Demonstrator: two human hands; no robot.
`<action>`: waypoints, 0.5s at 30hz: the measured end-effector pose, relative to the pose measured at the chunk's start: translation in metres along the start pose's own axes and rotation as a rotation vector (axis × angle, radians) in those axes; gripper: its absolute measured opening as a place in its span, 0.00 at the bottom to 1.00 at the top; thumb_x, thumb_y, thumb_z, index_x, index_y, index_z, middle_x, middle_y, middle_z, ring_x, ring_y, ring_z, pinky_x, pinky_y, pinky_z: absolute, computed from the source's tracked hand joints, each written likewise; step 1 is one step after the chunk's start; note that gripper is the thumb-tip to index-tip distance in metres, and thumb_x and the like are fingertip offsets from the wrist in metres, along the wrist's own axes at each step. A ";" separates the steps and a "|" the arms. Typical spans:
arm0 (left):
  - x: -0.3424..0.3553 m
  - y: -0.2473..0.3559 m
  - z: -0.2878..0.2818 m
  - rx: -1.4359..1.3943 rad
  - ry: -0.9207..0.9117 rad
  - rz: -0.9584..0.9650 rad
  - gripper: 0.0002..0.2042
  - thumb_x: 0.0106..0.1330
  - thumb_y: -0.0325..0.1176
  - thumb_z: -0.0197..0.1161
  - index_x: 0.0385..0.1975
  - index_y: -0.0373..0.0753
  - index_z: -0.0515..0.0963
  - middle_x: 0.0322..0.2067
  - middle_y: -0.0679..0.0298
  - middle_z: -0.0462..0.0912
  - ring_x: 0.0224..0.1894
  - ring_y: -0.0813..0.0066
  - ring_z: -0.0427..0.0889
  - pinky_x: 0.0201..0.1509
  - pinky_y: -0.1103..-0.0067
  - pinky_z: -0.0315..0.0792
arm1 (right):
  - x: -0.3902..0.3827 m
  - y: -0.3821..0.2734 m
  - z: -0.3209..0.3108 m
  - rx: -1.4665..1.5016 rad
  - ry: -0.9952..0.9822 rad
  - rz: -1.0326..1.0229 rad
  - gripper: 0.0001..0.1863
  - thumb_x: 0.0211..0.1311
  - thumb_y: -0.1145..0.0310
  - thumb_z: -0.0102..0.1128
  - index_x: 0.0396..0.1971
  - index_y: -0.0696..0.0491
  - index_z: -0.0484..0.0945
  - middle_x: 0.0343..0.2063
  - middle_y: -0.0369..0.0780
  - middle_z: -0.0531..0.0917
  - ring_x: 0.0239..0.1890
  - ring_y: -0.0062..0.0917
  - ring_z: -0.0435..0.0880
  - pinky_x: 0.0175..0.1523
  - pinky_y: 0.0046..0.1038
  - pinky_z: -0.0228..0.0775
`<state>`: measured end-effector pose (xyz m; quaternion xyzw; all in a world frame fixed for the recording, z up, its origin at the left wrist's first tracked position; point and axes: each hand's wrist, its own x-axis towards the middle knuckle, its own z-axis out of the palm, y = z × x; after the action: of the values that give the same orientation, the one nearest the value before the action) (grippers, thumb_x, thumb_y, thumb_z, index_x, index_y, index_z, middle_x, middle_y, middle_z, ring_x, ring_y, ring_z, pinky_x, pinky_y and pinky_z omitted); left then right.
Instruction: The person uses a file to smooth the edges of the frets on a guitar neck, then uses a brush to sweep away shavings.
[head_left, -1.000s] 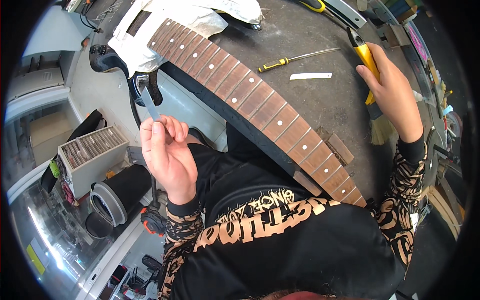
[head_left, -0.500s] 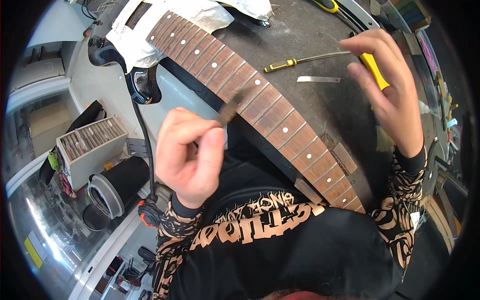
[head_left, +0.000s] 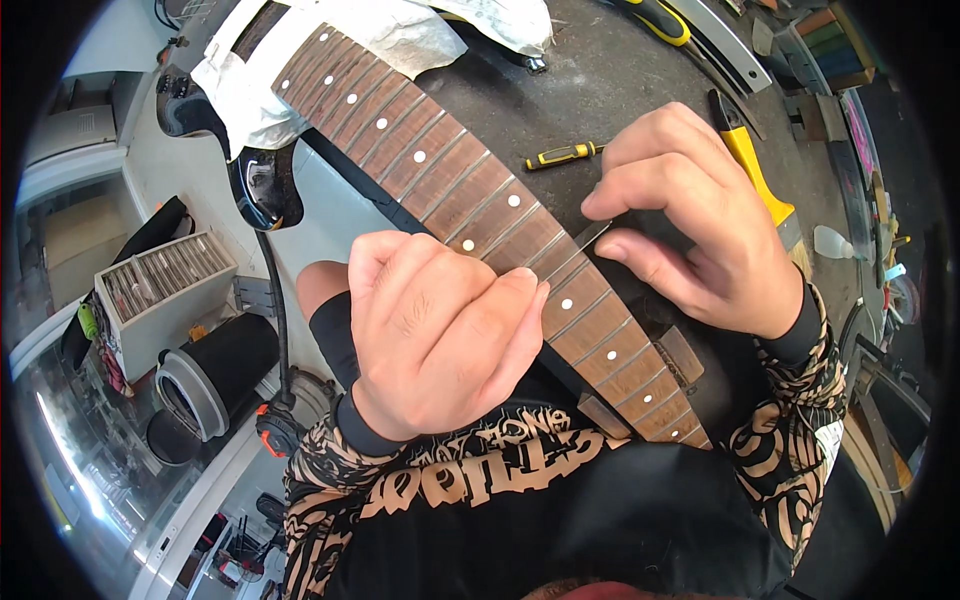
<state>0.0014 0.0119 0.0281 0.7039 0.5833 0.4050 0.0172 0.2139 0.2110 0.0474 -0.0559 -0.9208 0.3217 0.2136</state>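
The guitar neck (head_left: 400,135) lies fretboard-up, slanting along the edge of the table (head_left: 590,90). Over it the left hand (head_left: 445,335) is bunched; I can't tell what it grips. The right hand (head_left: 700,225) curves loosely, thumb and fingertips parted near a thin strip (head_left: 597,235). Beyond sits a yellow-and-black screwdriver (head_left: 560,156).

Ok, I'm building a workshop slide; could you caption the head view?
Left hand over a guitar fretboard, right hand beside it, yellow-handled screwdriver beyond.
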 end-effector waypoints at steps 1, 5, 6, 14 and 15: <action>-0.001 0.000 0.001 -0.002 -0.001 0.000 0.20 0.56 0.17 0.85 0.47 0.38 0.88 0.34 0.66 0.87 0.30 0.65 0.81 0.42 0.65 0.69 | 0.001 0.000 0.001 0.003 0.000 -0.009 0.16 0.68 0.72 0.85 0.51 0.54 0.88 0.47 0.42 0.86 0.50 0.42 0.87 0.57 0.43 0.78; -0.003 0.002 0.002 -0.014 0.006 0.012 0.21 0.56 0.17 0.85 0.48 0.39 0.88 0.33 0.68 0.86 0.29 0.66 0.81 0.43 0.65 0.68 | 0.001 -0.001 -0.001 -0.024 -0.044 -0.041 0.16 0.64 0.72 0.85 0.48 0.53 0.87 0.44 0.41 0.85 0.48 0.41 0.86 0.56 0.43 0.78; -0.003 0.004 0.002 -0.023 0.000 0.011 0.21 0.56 0.17 0.85 0.48 0.39 0.88 0.33 0.68 0.86 0.29 0.66 0.81 0.43 0.65 0.68 | 0.000 -0.002 -0.001 -0.030 -0.048 -0.041 0.16 0.64 0.72 0.85 0.47 0.52 0.87 0.44 0.41 0.85 0.48 0.41 0.86 0.56 0.43 0.77; 0.002 0.005 0.000 -0.070 -0.026 -0.031 0.18 0.56 0.17 0.84 0.44 0.39 0.88 0.31 0.69 0.85 0.28 0.66 0.80 0.42 0.66 0.68 | 0.002 -0.009 0.005 -0.110 -0.030 -0.020 0.16 0.59 0.73 0.83 0.44 0.50 0.85 0.43 0.38 0.86 0.48 0.42 0.86 0.58 0.43 0.74; 0.003 0.004 0.000 -0.049 -0.016 -0.029 0.17 0.56 0.17 0.84 0.43 0.39 0.88 0.31 0.69 0.85 0.28 0.66 0.80 0.43 0.66 0.68 | 0.003 -0.009 0.005 -0.127 -0.021 -0.018 0.16 0.59 0.73 0.83 0.44 0.50 0.85 0.43 0.38 0.86 0.49 0.42 0.86 0.58 0.43 0.74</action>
<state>0.0045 0.0132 0.0319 0.6980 0.5832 0.4130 0.0451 0.2092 0.2016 0.0503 -0.0579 -0.9419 0.2614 0.2029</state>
